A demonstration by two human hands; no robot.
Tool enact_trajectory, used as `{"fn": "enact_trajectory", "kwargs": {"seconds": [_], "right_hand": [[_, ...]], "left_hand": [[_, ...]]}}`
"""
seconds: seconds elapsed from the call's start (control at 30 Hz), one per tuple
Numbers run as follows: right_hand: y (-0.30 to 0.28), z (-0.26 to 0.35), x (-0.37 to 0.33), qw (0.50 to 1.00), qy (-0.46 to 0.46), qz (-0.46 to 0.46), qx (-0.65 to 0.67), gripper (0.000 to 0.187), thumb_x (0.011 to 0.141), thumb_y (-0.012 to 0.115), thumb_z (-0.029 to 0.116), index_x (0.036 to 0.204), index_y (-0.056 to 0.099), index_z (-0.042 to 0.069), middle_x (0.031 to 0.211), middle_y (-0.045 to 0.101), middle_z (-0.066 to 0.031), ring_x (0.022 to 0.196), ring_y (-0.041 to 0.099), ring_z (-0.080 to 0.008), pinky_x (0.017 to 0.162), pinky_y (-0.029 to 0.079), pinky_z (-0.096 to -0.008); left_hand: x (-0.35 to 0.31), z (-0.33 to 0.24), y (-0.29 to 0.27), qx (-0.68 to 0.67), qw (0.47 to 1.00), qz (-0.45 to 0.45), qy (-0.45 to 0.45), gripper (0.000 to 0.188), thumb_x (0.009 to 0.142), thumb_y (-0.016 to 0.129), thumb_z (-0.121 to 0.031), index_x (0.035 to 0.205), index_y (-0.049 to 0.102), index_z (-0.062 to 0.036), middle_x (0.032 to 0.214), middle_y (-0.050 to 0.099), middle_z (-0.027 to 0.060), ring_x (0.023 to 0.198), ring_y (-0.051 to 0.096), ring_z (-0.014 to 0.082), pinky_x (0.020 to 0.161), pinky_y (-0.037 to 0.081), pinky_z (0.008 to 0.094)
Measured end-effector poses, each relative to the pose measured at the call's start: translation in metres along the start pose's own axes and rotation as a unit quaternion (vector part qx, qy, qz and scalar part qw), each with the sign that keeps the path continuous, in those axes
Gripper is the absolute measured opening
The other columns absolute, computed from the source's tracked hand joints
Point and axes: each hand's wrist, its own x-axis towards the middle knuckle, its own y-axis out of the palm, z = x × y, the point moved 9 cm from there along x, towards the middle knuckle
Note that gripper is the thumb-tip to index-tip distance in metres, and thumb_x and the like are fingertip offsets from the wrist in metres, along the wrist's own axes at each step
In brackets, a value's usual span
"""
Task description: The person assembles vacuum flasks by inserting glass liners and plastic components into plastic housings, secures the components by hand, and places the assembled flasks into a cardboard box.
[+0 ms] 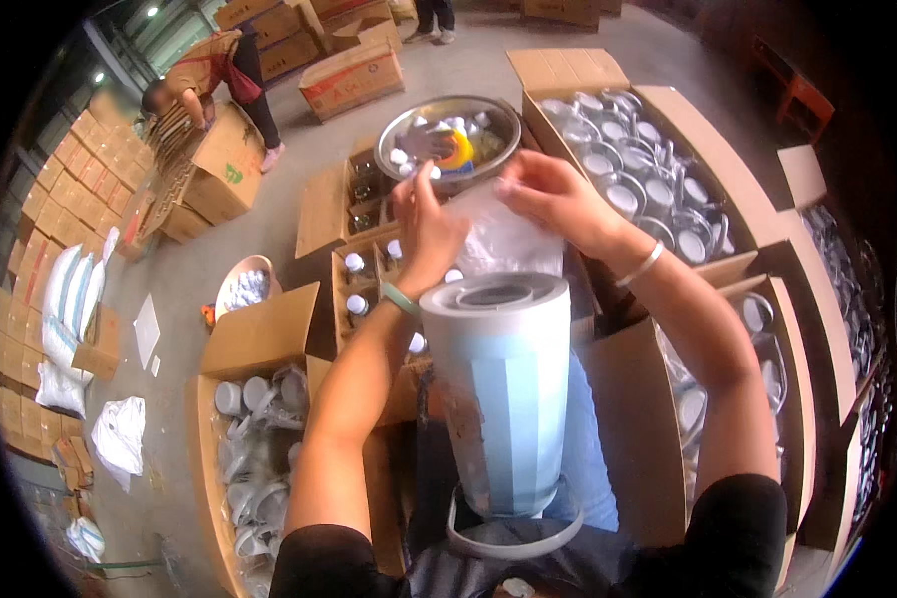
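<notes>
A clear, crinkled plastic bag point(510, 237) stretches between my two hands in front of me. My right hand point(560, 202) pinches its upper edge between thumb and fingers. At the bag's left side, my left hand point(429, 237) is closed with bent fingers against the plastic; its fingertips are slightly blurred. Closer to me, a tall white and light-blue faceted plastic jug point(498, 389) stands upright over my lap, with its round top facing up and a pale loop at its base. Neither hand touches the jug.
A metal bowl point(513, 125) beyond my hands holds white caps and a yellow tape roll point(457, 151). Open cartons of clear jugs stand at right point(658, 184) and left point(259, 419). Bottles with white caps point(357, 304) fill a divided box. Another person point(209, 75) bends over a carton.
</notes>
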Motion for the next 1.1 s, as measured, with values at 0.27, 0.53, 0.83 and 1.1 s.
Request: {"fn": "enact_trajectory", "kwargs": {"seconds": [0.27,0.53,0.83,1.1], "right_hand": [[-0.022,-0.019,-0.088,0.996,-0.052,0.053,0.038,0.012,0.098,0.060,0.016,0.095,0.056,0.006,0.087,0.054,0.0066,0.078,0.047,-0.0023,0.069,0.040,-0.0196],[0.042,-0.024,-0.185,0.935,-0.243,0.150,-0.209,0.010,0.087,0.068,0.011,0.093,0.060,0.009,0.088,0.064,-0.0049,0.083,0.061,-0.0253,0.076,0.046,-0.0386],[0.108,-0.062,-0.270,0.888,-0.224,0.139,-0.376,0.019,0.080,0.072,0.012,0.093,0.059,0.011,0.097,0.058,-0.0064,0.092,0.055,-0.0265,0.082,0.046,-0.0374],[0.100,-0.113,-0.270,0.979,0.059,0.050,-0.190,0.012,0.095,0.057,0.012,0.098,0.052,0.001,0.081,0.059,-0.0153,0.075,0.061,-0.0322,0.071,0.048,-0.0399]], "left_hand": [[-0.092,0.036,-0.015,-0.535,0.764,0.057,-0.355,0.024,0.088,0.070,-0.010,0.107,0.056,-0.0058,0.092,0.061,0.0014,0.079,0.057,0.0083,0.064,0.047,0.0214],[-0.185,-0.029,-0.108,-0.228,0.958,0.172,-0.015,0.008,0.092,0.062,-0.006,0.093,0.057,-0.0011,0.073,0.059,0.0060,0.065,0.060,0.0146,0.058,0.047,0.0290],[-0.288,-0.132,-0.160,-0.182,0.888,0.360,0.222,0.052,0.071,0.059,0.002,0.123,0.059,-0.0095,0.101,0.067,0.0058,0.096,0.064,0.0240,0.108,0.038,0.0509],[-0.395,-0.131,-0.155,-0.038,0.916,0.353,0.187,0.029,0.077,0.076,-0.032,0.099,0.069,-0.0148,0.090,0.062,0.0040,0.095,0.063,0.0199,0.104,0.040,0.0568]]}}
